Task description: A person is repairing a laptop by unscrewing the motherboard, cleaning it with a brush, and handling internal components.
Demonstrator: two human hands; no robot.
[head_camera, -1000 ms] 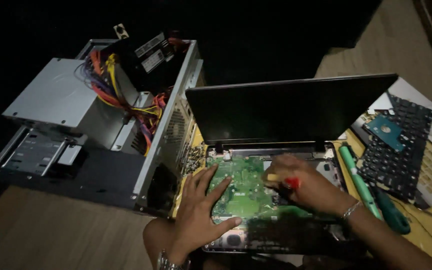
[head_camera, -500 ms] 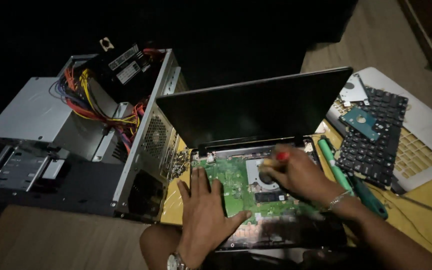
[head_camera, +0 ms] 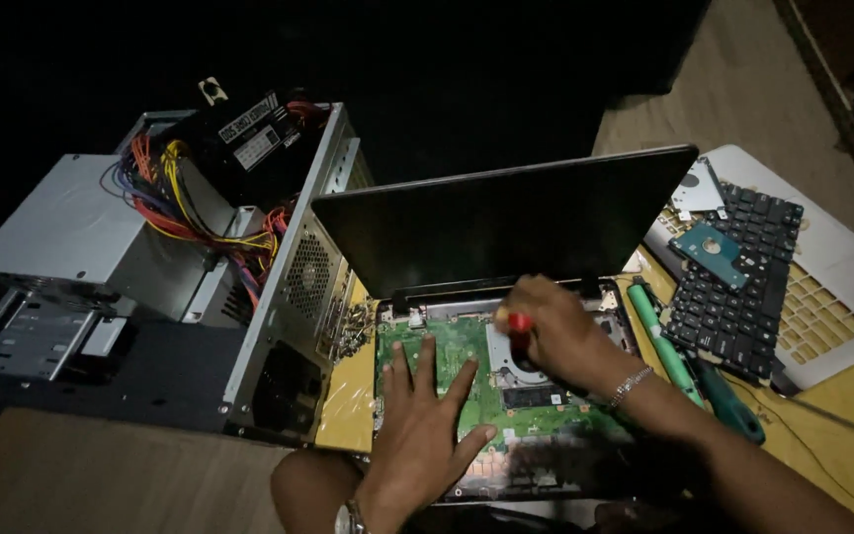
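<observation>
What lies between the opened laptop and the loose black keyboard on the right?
In the head view, a green-handled tool and a teal-handled one lie on the yellow surface between the laptop and the black keyboard.

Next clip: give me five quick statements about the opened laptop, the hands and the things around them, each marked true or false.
1. The left hand lies flat, fingers spread, on the green circuit board. True.
2. The right hand is empty. False: it grips a red-handled tool.
3. The laptop screen is folded shut over the board. False: it stands open behind the board.
4. A loose black keyboard lies to the right of the laptop. True.
5. The desktop computer case on the left is closed up. False: it is open, coloured wires showing.
</observation>
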